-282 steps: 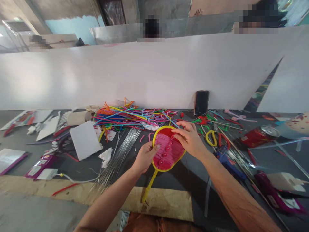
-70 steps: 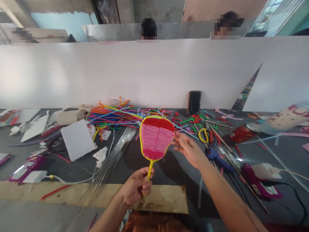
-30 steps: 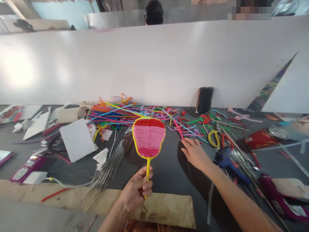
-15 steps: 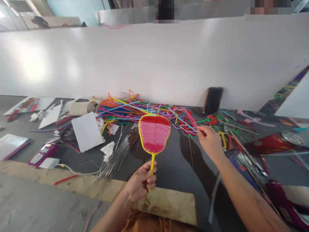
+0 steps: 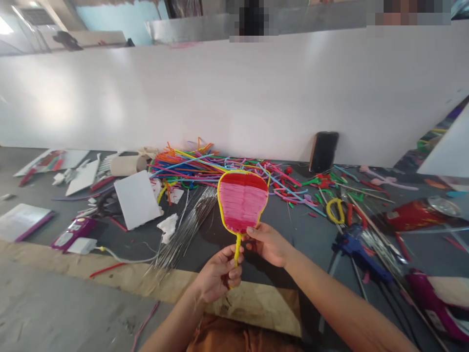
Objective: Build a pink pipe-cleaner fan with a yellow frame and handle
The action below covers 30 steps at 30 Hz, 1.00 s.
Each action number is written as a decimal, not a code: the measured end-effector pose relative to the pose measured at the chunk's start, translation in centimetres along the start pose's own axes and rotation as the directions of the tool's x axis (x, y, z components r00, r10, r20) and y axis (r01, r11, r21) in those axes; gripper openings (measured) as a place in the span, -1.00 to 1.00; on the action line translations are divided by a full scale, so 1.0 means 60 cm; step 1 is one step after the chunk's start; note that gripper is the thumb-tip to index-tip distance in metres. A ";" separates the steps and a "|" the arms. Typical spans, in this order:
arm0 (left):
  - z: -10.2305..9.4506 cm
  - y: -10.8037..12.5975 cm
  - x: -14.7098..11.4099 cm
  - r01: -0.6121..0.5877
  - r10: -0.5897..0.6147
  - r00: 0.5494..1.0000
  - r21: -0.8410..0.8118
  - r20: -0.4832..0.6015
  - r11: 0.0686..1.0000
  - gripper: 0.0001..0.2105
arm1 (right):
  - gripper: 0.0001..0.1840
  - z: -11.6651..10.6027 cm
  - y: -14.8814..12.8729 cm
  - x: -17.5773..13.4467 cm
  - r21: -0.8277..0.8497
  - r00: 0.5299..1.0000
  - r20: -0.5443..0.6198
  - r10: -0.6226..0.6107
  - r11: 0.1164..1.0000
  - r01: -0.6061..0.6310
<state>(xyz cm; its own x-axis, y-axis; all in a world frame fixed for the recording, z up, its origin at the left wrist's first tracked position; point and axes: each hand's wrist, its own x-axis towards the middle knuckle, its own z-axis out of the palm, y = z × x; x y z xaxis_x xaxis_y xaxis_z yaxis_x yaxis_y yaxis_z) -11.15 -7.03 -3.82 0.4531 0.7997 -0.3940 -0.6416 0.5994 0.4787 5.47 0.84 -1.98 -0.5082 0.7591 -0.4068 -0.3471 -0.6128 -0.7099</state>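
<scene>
A small hand fan (image 5: 244, 203) stands upright before me, its face pink with red bands at top and bottom, edged in fuzzy yellow pipe cleaner. Closed around its yellow handle is my left hand (image 5: 222, 274). My right hand (image 5: 269, 243) pinches the fan's lower right edge, thumb on the front and fingers partly hidden behind. Beyond the fan lies a heap of colourful pipe cleaners (image 5: 183, 168), with more loose pieces (image 5: 289, 188) to its right.
Thin metal wires (image 5: 183, 239) lie left of the fan, near a white square card (image 5: 137, 200). A phone (image 5: 324, 151) leans against the white panel (image 5: 256, 98). On the right are yellow-handled scissors (image 5: 335, 211), a blue glue gun (image 5: 362, 254) and a red can (image 5: 421, 214).
My right hand has left the pink pipe cleaners on the right and come in to grip the fan's lower edge. My left hand still holds the handle.
</scene>
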 end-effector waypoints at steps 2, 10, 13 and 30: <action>0.001 0.000 -0.001 0.008 -0.008 1.000 0.017 0.013 1.000 -0.77 | -0.73 0.010 0.012 0.006 0.049 1.000 -0.014 -0.020 0.999 0.021; 0.004 -0.007 -0.001 -0.055 0.054 0.998 0.098 0.009 0.994 -0.75 | -0.75 0.024 0.019 0.005 0.081 0.993 -0.064 -0.102 0.991 0.107; 0.015 0.001 0.004 -0.204 0.222 0.973 0.216 -0.061 0.955 -0.71 | -0.75 0.021 0.018 -0.005 0.053 0.991 -0.073 -0.116 0.991 0.120; 0.061 0.042 0.038 -0.312 0.468 0.876 0.600 -0.120 0.737 -0.70 | -0.69 0.007 0.021 -0.036 0.047 0.981 -0.146 -0.125 0.990 0.133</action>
<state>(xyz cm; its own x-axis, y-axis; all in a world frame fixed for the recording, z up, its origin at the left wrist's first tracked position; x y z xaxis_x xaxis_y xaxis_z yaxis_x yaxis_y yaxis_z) -9.46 -3.58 -0.65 0.0224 0.9764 -0.2148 -0.2432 0.2137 0.9461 5.78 -1.66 -1.75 -0.3402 0.8535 -0.3947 -0.4480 -0.5161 -0.7300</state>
